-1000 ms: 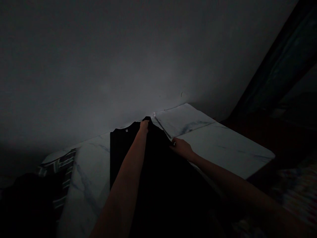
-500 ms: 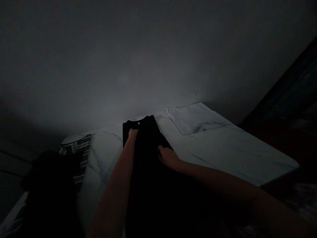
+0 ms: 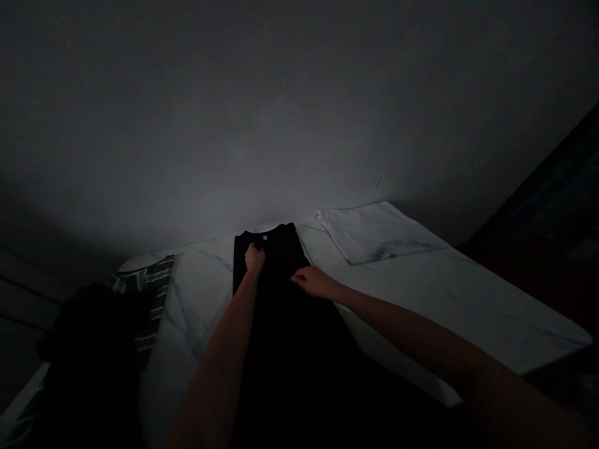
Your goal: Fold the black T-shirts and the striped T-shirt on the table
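A black shirt (image 3: 278, 249) lies lengthwise on the marble-patterned table, its neckline with a small pale label toward the wall. My left hand (image 3: 255, 257) is closed on the cloth just below the neckline, left of the label. Lower down, near the shirt's right edge, my right hand (image 3: 317, 282) has its fingers pinched together on the fabric. Folds and lower parts of the shirt are lost in the darkness, and my fingertips are hard to make out.
A folded white cloth (image 3: 379, 231) lies at the table's back right. Dark clothing (image 3: 93, 349) is heaped at the left, over a striped garment (image 3: 161, 280). The grey wall (image 3: 281, 125) borders the back edge of the table (image 3: 468, 305).
My right hand has moved left and slightly up, drawing the shirt's right side inward and baring more tabletop beneath my forearm. My left hand stays near the neckline. The view has shifted slightly.
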Tool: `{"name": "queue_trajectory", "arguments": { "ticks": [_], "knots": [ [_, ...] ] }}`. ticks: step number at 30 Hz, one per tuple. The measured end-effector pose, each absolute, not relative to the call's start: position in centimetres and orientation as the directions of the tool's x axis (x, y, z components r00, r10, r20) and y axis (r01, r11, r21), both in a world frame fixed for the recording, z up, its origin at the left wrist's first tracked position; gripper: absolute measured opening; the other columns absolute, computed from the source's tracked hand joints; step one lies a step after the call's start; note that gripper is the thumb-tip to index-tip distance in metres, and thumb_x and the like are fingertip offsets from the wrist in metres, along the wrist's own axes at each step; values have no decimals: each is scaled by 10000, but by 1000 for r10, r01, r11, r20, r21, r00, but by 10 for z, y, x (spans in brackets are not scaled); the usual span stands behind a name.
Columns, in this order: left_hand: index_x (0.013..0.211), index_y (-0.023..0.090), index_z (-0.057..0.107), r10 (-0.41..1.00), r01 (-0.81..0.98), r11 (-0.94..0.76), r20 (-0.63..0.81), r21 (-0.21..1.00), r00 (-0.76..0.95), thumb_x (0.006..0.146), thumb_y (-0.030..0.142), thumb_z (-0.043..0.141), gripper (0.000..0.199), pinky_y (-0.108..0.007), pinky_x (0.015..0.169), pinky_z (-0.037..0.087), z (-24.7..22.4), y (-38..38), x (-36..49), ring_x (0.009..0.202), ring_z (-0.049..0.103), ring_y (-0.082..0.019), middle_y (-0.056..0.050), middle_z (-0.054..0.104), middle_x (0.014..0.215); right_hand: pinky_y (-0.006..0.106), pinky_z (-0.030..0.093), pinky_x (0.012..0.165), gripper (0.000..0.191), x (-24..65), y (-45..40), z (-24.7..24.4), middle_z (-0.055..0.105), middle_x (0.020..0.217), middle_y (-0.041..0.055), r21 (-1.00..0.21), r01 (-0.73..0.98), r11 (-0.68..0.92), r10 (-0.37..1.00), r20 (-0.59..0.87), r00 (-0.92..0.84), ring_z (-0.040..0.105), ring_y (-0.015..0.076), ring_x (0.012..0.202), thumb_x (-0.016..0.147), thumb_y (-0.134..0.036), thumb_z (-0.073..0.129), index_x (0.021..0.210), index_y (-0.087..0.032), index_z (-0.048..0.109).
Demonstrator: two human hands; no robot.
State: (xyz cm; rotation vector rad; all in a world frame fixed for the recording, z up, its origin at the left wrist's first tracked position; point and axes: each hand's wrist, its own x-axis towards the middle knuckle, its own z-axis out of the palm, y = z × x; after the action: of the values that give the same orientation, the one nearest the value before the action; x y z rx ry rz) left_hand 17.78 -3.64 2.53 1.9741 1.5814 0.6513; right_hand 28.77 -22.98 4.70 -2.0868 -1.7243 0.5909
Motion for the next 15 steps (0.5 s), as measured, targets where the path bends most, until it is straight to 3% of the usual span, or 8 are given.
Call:
{"name": "queue_trajectory", "arguments": {
  "ticks": [3, 6, 11, 15],
  "knots": [
    [1277, 78, 577, 980, 730, -184, 68, 658, 186, 914, 217, 524, 392, -347, 962, 489, 26, -44, 177, 1178, 632, -294, -209, 668, 1233, 248, 455, 863, 238, 326, -184, 58, 718, 1128, 58, -449, 860, -242, 949, 74, 306, 653, 187, 1058, 957, -175, 491, 1057, -216, 703],
    [1297, 76, 563, 981, 722, -185, 84, 667, 174, 929, 244, 524, 406, -344, 974, 488, 24, -49, 175, 1186, 628, -289, -204, 664, 1246, 281, 441, 921, 329, 365, -137, 65, 662, 1239, 125, -415, 863, -290, 923, 117, 366, 606, 210, 1150, 931, -81, 441, 1159, -166, 662],
    [1230, 103, 618, 984, 701, -173, 91, 692, 154, 932, 251, 538, 342, -326, 922, 511, 17, -48, 174, 1112, 670, -280, -175, 707, 1165, 259, 417, 976, 437, 403, -71, 62, 600, 1323, 166, -405, 892, -199, 956, 121, 268, 566, 196, 1202, 802, 23, 507, 1204, -99, 630],
    [1235, 98, 615, 990, 698, -140, 77, 702, 121, 935, 242, 535, 342, -323, 869, 523, 10, -43, 177, 1044, 696, -284, -175, 729, 1088, 239, 475, 889, 426, 415, -33, 54, 689, 1170, 102, -430, 896, -113, 989, 40, 144, 634, 166, 1039, 737, 23, 542, 1108, -136, 680]
  ]
}}
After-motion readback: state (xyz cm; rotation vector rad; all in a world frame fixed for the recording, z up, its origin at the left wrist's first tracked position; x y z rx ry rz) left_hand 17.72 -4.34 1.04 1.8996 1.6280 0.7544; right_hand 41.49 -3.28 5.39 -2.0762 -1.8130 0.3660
